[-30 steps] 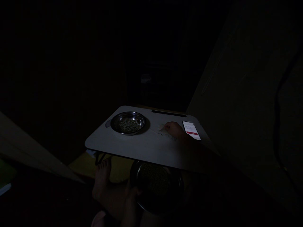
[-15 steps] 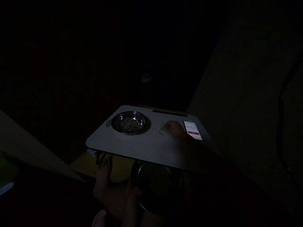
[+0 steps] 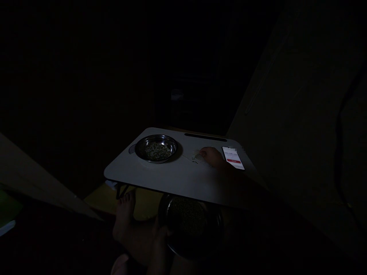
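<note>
- While the scene is very dark in the head view, you can make out your right hand [image 3: 212,156] on the tabletop [image 3: 166,178], its fingers curled beside a few loose grains [image 3: 195,162]; you cannot tell whether they pinch anything.
- Your left hand [image 3: 162,233] grips the near-left rim of the large bowl [image 3: 195,246], which sits low, partly hidden by the tabletop's near edge, with green grains [image 3: 187,215] inside.
- The steel bowl [image 3: 172,146] stands on the tabletop's left part, holding a green-and-white mix [image 3: 157,151]; the lit phone [image 3: 233,158] lies just beyond your right hand.
- A sideways sweep of your right wrist could scatter the loose grains or nudge the phone.
- If your left grip slackens, the large bowl could tip and spill; poor light makes small grains easy to miss.
</note>
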Motion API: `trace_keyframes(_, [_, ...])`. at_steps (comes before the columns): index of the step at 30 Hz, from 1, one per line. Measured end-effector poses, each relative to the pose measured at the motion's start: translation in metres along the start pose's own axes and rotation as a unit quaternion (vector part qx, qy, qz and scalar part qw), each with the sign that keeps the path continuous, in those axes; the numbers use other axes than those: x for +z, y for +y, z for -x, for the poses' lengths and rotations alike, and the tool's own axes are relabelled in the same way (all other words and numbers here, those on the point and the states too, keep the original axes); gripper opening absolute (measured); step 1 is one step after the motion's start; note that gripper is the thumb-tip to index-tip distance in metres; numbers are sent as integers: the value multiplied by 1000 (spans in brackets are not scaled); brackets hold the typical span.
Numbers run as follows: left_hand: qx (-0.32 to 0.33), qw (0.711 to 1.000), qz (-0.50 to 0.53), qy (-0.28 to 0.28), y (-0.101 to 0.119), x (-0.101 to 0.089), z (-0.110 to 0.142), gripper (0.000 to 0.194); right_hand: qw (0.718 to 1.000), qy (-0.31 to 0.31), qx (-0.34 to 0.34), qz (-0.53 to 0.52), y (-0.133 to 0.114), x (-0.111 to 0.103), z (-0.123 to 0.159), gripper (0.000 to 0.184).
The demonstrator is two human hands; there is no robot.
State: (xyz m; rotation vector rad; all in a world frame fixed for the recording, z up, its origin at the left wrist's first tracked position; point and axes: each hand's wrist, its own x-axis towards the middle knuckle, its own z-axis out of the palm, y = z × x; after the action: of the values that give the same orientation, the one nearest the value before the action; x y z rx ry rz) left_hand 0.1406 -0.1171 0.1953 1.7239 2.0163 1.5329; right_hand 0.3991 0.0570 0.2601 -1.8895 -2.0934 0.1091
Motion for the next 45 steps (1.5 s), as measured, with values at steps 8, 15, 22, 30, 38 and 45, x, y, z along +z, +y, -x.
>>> trace_keyframes(8, [-26,998,45,-29,-40,8,-27,38,1000,-8,1,5,0,-2,2,22])
trace_keyframes(15, [-26,999,37,16,-15,4,-7,48,1000,-7,-2,4,1,-2,4,22])
trace_keyframes(22, [-35,999,26,-22,-22,5,-23,39,1000,-11,-11,-3,-1,-2,6,22])
trace_keyframes(30, [-48,994,95,11,2,-1,-5,46,1000,-9,-3,11,-3,0,3,23])
trace_keyframes(38, [-56,986,136,73,33,-5,3,47,1000,0,21,23,-3,2,-1,24])
trace_keyframes(45, [-80,973,200,85,29,-1,-1,43,1000,6,18,23,-5,5,-6,24])
